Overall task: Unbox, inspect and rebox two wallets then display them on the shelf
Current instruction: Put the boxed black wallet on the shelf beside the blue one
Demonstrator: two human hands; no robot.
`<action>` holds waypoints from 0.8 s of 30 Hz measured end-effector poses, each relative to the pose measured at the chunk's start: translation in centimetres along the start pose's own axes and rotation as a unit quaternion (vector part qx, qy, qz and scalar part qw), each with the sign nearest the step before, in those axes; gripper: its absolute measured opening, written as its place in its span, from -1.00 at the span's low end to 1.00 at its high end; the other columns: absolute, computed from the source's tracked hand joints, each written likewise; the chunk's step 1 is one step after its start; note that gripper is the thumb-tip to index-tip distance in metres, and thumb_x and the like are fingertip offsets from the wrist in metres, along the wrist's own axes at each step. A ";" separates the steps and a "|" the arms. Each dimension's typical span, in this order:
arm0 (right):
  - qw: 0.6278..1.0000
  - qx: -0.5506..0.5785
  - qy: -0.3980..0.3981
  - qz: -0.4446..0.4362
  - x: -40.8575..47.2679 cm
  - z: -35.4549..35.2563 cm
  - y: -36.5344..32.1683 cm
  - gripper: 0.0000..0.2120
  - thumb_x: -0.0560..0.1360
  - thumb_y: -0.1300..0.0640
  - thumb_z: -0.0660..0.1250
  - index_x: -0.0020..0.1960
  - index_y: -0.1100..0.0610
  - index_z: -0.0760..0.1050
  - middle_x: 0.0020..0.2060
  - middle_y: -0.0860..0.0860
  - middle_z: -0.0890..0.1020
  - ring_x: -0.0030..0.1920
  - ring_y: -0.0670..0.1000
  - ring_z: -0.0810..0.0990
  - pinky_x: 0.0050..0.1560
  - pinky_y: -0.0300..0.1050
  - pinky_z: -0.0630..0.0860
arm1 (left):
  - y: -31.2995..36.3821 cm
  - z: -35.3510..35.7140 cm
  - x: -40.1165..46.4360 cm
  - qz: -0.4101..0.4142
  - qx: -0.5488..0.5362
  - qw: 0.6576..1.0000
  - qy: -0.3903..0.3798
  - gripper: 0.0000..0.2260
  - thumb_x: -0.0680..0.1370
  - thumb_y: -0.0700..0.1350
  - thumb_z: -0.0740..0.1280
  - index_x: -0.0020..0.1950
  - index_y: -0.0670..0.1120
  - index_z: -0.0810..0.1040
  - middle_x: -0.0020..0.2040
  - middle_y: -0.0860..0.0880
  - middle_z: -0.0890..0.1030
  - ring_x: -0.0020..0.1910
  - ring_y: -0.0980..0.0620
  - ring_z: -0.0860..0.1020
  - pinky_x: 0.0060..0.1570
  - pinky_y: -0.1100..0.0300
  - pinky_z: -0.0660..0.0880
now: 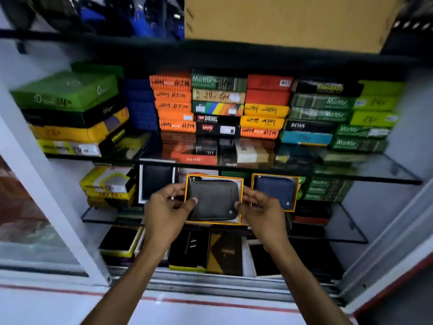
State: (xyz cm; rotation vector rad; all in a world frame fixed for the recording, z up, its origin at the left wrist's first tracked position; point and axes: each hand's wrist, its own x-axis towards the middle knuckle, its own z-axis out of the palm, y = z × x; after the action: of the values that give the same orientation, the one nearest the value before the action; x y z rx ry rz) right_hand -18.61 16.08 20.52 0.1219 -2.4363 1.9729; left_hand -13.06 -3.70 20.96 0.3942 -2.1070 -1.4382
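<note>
A black wallet lies in an open box with a yellow rim, held upright in front of the middle glass shelf. My left hand grips the box's left edge, thumb on the wallet's front. My right hand grips its right edge the same way. Just to the right, a blue wallet stands in a matching yellow-rimmed box on that shelf, partly hidden by my right hand.
The upper glass shelf carries stacks of coloured wallet boxes. Yellow boxes stand left on the middle shelf, green boxes right. Dark boxes fill the bottom shelf. White cabinet frames flank the opening.
</note>
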 end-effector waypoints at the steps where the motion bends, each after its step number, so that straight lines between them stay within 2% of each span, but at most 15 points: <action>1: 1.000 -0.016 0.009 -0.012 0.8 0.2 -0.3 -0.58 0.43 0.23 0.49 0.28 0.16 0.56 0.08 0.07 0.69 -0.03 0.03 0.71 0.04 0.02 0.67 | 0.1 0.7 0.9 0.012 0.013 1.000 0.006 -0.70 0.38 -0.20 0.53 0.09 -0.03 0.65 -0.12 0.07 0.69 -0.31 0.15 0.63 -0.26 0.40 0.55; 3: 0.998 -0.047 0.016 -0.025 2.0 0.8 -0.5 -0.58 0.44 0.24 0.48 0.29 0.17 0.55 0.08 0.02 0.69 -0.11 -0.05 0.68 -0.09 -0.28 0.63 | -0.2 2.1 2.4 0.009 0.042 0.999 0.013 -0.70 0.39 -0.19 0.52 0.11 -0.06 0.65 -0.09 0.06 0.69 -0.26 0.15 0.62 -0.19 0.31 0.56; 5: 0.997 -0.071 0.016 -0.023 3.3 1.4 -0.1 -0.59 0.45 0.24 0.47 0.29 0.17 0.55 0.10 0.02 0.68 -0.19 -0.15 0.62 -0.28 -0.59 0.48 | -1.0 3.3 3.6 -0.011 0.062 0.998 0.018 -0.67 0.39 -0.22 0.52 0.14 -0.11 0.64 -0.08 0.06 0.68 -0.27 0.13 0.60 -0.14 0.28 0.53; 7: 0.996 -0.087 0.014 -0.014 4.3 2.2 0.5 -0.59 0.45 0.25 0.47 0.29 0.17 0.55 0.13 0.05 0.68 -0.22 -0.20 0.61 -0.33 -0.66 0.40 | -1.6 4.2 4.3 -0.021 0.074 0.997 0.019 -0.66 0.39 -0.25 0.51 0.16 -0.15 0.62 -0.14 0.06 0.64 -0.29 0.07 0.61 -0.14 0.27 0.52; 9: 0.995 -0.103 0.008 -0.007 5.1 2.9 1.2 -0.57 0.44 0.23 0.47 0.30 0.14 0.54 0.16 0.04 0.68 -0.08 -0.11 0.68 -0.19 -0.61 0.43 | -2.2 4.8 4.7 -0.014 0.086 0.996 0.014 -0.67 0.40 -0.27 0.50 0.15 -0.18 0.62 -0.15 0.00 0.65 -0.24 -0.03 0.65 -0.10 0.21 0.57; 12: 0.995 -0.103 0.005 -0.003 5.9 3.4 1.6 -0.53 0.44 0.23 0.47 0.33 0.12 0.52 0.18 0.02 0.67 0.04 -0.05 0.69 0.01 -0.37 0.50 | -2.5 5.4 5.1 -0.002 0.103 0.995 0.013 -0.70 0.41 -0.28 0.48 0.14 -0.19 0.62 -0.04 -0.04 0.69 -0.20 0.02 0.61 -0.06 0.26 0.52; 14: 0.995 -0.099 0.003 -0.006 6.3 3.5 1.7 -0.52 0.43 0.22 0.47 0.34 0.11 0.51 0.17 0.00 0.67 0.00 -0.07 0.68 0.02 -0.33 0.51 | -2.7 5.7 5.5 0.003 0.112 0.994 0.015 -0.68 0.41 -0.27 0.48 0.16 -0.18 0.61 0.00 -0.06 0.70 -0.18 0.00 0.63 -0.05 0.26 0.53; 16: 0.994 -0.108 0.002 -0.005 6.3 3.6 1.6 -0.51 0.44 0.22 0.47 0.35 0.10 0.49 0.10 -0.02 0.68 -0.09 -0.08 0.66 -0.03 -0.31 0.53 | -2.9 5.8 5.7 0.000 0.113 0.994 0.008 -0.66 0.42 -0.25 0.48 0.18 -0.16 0.60 0.03 -0.08 0.71 -0.09 -0.05 0.67 0.03 0.17 0.60; 18: 0.995 -0.103 0.001 -0.003 6.5 3.6 1.7 -0.49 0.44 0.21 0.47 0.37 0.08 0.47 0.13 -0.02 0.67 -0.07 -0.06 0.67 0.00 -0.25 0.58 | -3.0 5.8 5.7 0.003 0.109 0.994 -0.001 -0.66 0.42 -0.26 0.48 0.18 -0.14 0.58 0.03 -0.09 0.71 -0.06 -0.03 0.68 0.06 0.13 0.62; 20: 0.995 -0.099 -0.003 -0.001 6.4 3.5 1.8 -0.47 0.44 0.21 0.47 0.38 0.07 0.45 0.18 -0.03 0.65 0.00 -0.04 0.67 0.10 -0.18 0.59 | -3.0 5.8 5.5 0.002 0.108 0.994 -0.003 -0.66 0.43 -0.26 0.47 0.19 -0.14 0.58 0.03 -0.10 0.71 -0.05 -0.02 0.68 0.04 0.20 0.59; 22: 0.995 -0.095 -0.015 0.006 6.3 3.4 2.0 -0.45 0.44 0.21 0.46 0.41 0.07 0.43 0.08 -0.07 0.65 -0.02 -0.07 0.65 0.06 -0.25 0.55 | -2.6 5.7 5.1 -0.001 0.109 0.994 -0.013 -0.64 0.43 -0.23 0.48 0.22 -0.14 0.57 0.05 -0.10 0.71 -0.05 0.02 0.67 0.00 0.29 0.55; 24: 0.994 -0.108 -0.017 -0.007 5.6 3.0 1.6 -0.45 0.45 0.20 0.46 0.41 0.08 0.41 0.13 -0.04 0.66 0.06 -0.09 0.63 0.08 -0.29 0.50 | -1.9 5.4 4.4 0.009 0.123 0.992 -0.011 -0.60 0.45 -0.18 0.47 0.27 -0.13 0.53 0.11 -0.10 0.68 -0.01 0.07 0.63 -0.01 0.37 0.49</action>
State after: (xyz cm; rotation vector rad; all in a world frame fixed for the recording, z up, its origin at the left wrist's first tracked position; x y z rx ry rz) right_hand -24.13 13.14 18.59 0.1721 -2.6430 1.7002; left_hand -19.88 -2.66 18.95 0.4530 -2.3073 -1.1792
